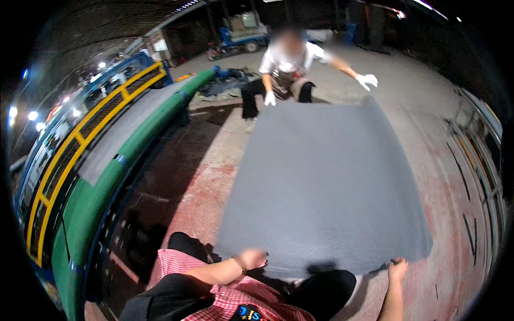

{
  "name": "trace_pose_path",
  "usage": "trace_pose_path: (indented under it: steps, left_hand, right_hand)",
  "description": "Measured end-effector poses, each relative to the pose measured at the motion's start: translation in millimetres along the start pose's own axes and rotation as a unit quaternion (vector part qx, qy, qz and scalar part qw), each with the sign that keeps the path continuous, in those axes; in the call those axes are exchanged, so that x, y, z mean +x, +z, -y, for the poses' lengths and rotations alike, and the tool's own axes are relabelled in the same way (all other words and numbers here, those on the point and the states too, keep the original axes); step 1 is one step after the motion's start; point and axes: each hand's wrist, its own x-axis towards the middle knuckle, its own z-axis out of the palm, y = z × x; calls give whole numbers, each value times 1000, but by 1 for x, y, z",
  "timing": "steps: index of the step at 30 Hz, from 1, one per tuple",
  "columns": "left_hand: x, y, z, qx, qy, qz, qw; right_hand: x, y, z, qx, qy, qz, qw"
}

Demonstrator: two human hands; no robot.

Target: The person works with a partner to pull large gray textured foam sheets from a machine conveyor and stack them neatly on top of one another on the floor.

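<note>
Right hand [397,269] is pinching the gray mat [326,182] by its near right corner; left hand [251,258] is looking blurry at its near edge, so I cannot tell its grip. The mat is covering some floor [198,208]. If people are pulling unevenly, it could be creasing. I'm counting one mat, one helper [297,67] beyond it, two white gloves [367,81].

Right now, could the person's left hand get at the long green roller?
Probably not without moving: the left hand is at the near edge of the grey sheet, and a dark strip separates that hand from the green roller.
</note>
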Motion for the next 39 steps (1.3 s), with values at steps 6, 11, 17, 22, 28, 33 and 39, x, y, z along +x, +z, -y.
trace_pose_path:
  steps: [6,11,17,22,28,33,39]
  left_hand:
    - [-2,-47,-10,19,86,-217,972]
    - [-21,-86,-1,-131,-27,-321,938]
    - [-38,-115,23,-195,6,-286,938]
    - [-103,-91,-10,-143,84,-214,963]
    - [-114,-111,-2,-157,93,-199,963]
    - [-80,-149,8,-436,201,-67,875]
    - [-138,-274,-92,-437,413,-445,663]
  right_hand:
    - [-13,-48,113,213,-176,5,961]
    - [-124,-185,277,562,-353,32,747]
    - [-252,-319,364,575,-665,-50,474]
    - [-302,-340,401,587,-711,-41,385]
    - [-350,-327,435,597,-710,2,372]
    - [-374,-325,441,579,-717,4,389]
    - [-394,-316,435,545,-733,-5,407]
